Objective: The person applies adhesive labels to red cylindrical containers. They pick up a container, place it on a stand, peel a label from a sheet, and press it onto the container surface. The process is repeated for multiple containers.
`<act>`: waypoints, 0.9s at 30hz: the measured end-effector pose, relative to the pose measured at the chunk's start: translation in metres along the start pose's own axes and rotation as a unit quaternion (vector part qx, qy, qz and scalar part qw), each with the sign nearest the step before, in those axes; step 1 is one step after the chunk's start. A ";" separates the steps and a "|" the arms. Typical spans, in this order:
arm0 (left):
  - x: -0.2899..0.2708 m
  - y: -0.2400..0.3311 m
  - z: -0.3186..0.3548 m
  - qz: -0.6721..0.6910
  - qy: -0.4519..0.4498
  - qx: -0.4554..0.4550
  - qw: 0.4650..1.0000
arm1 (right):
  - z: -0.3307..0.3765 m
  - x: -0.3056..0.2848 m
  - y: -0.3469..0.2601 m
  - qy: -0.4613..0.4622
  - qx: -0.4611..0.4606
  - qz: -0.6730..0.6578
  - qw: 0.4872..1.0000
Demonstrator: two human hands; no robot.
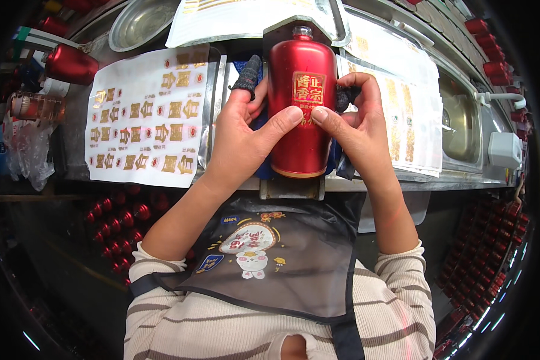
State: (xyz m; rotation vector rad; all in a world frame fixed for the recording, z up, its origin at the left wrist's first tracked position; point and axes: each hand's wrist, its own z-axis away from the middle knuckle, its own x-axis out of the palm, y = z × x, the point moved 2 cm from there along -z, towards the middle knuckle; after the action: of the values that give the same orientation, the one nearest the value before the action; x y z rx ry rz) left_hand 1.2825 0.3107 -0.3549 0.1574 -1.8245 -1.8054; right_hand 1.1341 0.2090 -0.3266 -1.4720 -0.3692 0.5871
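A glossy red bottle point(301, 141) with a clear neck lies in a metal cradle point(292, 191) in front of me, its neck pointing away. A gold square decal with smaller gold markings under it sits on its front. My left hand point(246, 123) grips the bottle's left side, thumb pressed on the front below the square. From the other side my right hand point(357, 117) grips it too, its thumb almost meeting the left one. Dark fabric covers point(247, 75) are on fingers of both hands. Some fingertips are hidden behind the bottle's sides.
Sheets of gold decals lie left point(147, 120) and right point(402, 114) of the cradle, with another white sheet point(222, 24) behind. A metal bowl point(141, 25) stands far left, near another red bottle point(72, 64). A sink point(459, 120) is at right. Many red bottles stand below the bench.
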 end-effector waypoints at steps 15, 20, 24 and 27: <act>-0.006 -0.007 0.002 -0.071 0.012 -0.005 0.997 | 0.001 0.003 -0.004 0.006 0.011 -0.007 1.000; 0.004 0.004 0.001 -0.003 -0.001 -0.008 1.000 | 0.001 0.001 -0.003 0.004 0.004 -0.001 1.000; 0.001 0.004 0.005 -0.013 -0.015 -0.005 1.000 | -0.014 -0.021 0.002 0.019 0.104 -0.093 0.990; 0.005 0.010 0.009 -0.070 -0.039 0.007 0.997 | -0.030 -0.059 0.027 0.135 0.202 -0.355 0.903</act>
State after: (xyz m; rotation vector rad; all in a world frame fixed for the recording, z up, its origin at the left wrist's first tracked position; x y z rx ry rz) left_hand 1.2775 0.3170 -0.3433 0.2279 -1.9228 -1.9185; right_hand 1.0997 0.1507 -0.3491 -0.9030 -0.4947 -0.1312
